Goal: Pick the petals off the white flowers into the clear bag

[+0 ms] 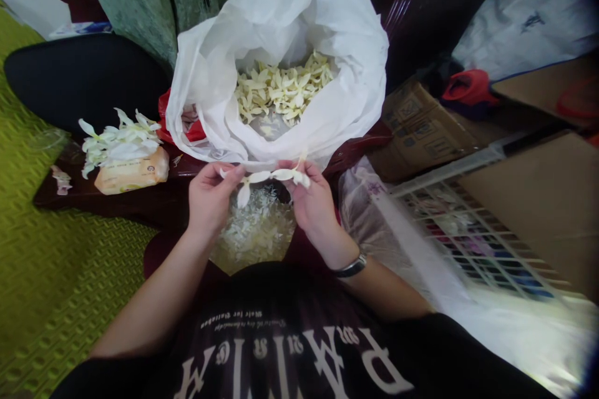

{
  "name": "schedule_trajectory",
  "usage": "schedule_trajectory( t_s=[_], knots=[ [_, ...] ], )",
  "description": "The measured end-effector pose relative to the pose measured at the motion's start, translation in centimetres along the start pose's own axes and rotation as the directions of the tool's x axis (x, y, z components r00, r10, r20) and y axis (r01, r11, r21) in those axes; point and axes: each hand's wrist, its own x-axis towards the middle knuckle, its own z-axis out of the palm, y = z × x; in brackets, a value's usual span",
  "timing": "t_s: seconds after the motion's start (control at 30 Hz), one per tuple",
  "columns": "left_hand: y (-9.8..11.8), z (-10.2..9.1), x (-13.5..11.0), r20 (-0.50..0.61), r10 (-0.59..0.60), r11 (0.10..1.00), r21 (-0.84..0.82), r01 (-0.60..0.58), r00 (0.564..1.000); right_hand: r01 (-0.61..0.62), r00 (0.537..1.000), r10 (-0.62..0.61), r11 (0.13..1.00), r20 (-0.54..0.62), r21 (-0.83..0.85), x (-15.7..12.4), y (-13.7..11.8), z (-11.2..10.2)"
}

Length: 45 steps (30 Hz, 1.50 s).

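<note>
Between my hands, just in front of the bag, is a white flower piece [262, 177] with long petals. At its left end, my left hand [210, 196] pinches a petal between thumb and fingers. The other end, with a cluster of white petals, is gripped by my right hand [314, 198]. Straight ahead stands a wide-open white bag [355, 75] with many cream-white flowers [285, 87] inside. Below my hands, between my legs, lies a heap of small white pieces [255, 224]; its container is hard to make out.
To the left, white flowers [121, 137] lie on an orange-and-white packet [133, 171] on the dark wooden surface [70, 193]. Behind are a black chair seat [88, 81] and green sacks [135, 0]. On the right are a cardboard box [423, 131] and a white wire rack [477, 249].
</note>
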Motion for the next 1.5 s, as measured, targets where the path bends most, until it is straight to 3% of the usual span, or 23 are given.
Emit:
schedule_trajectory(
  t_s=[0.07,0.13,0.23,0.3,0.4,0.5,0.83,1.07,1.33,1.5],
  knots=[
    [0.3,-0.6,0.4,-0.026,-0.001,1.0,0.005,0.001,1.0,0.034,0.998,-0.032,0.999,-0.046,0.036,0.7,-0.3,-0.7],
    [0.6,-1.2,0.8,0.033,-0.024,0.999,0.04,0.022,0.999,0.048,0.998,-0.047,0.999,-0.039,0.009,0.9,-0.7,-1.0],
    [1.0,-1.4,1.2,0.163,-0.056,0.99,0.137,0.033,0.985,0.026,0.998,-0.017,0.989,0.062,-0.142,0.3,-1.0,-0.9],
    [1.3,-1.0,1.3,0.213,-0.028,0.975,0.221,-0.021,0.977,0.038,0.991,-0.005,0.968,0.134,-0.248,-0.4,-1.2,-0.5],
    [1.7,0.0,1.0,0.342,0.021,0.946,0.297,-0.129,0.94,0.148,0.97,-0.065,0.92,0.233,-0.362,-1.3,-1.3,0.1],
    [1.9,0.9,0.3,0.455,0.013,0.955,0.259,-0.147,0.89,0.232,0.946,-0.102,0.874,0.307,-0.426,-1.6,-1.1,0.3],
    [1.1,1.2,-0.5,0.286,0.098,0.955,0.243,-0.171,0.953,0.107,0.96,-0.02,0.949,0.281,-0.297,-2.2,-0.2,0.7],
    [1.5,0.3,-0.5,0.43,0.029,0.967,0.218,-0.134,0.902,0.02,0.975,0.037,0.968,0.221,-0.251,-2.0,0.2,0.7],
    [0.9,0.1,-0.1,0.35,0.105,0.957,0.218,-0.19,0.931,-0.131,0.947,0.154,0.987,0.282,-0.098,-2.3,-0.1,1.3],
    [0.4,0.1,-0.2,0.335,0.064,0.976,0.178,-0.13,0.94,-0.209,0.947,0.207,0.978,0.244,-0.017,-2.0,-0.1,1.5]
  ],
)
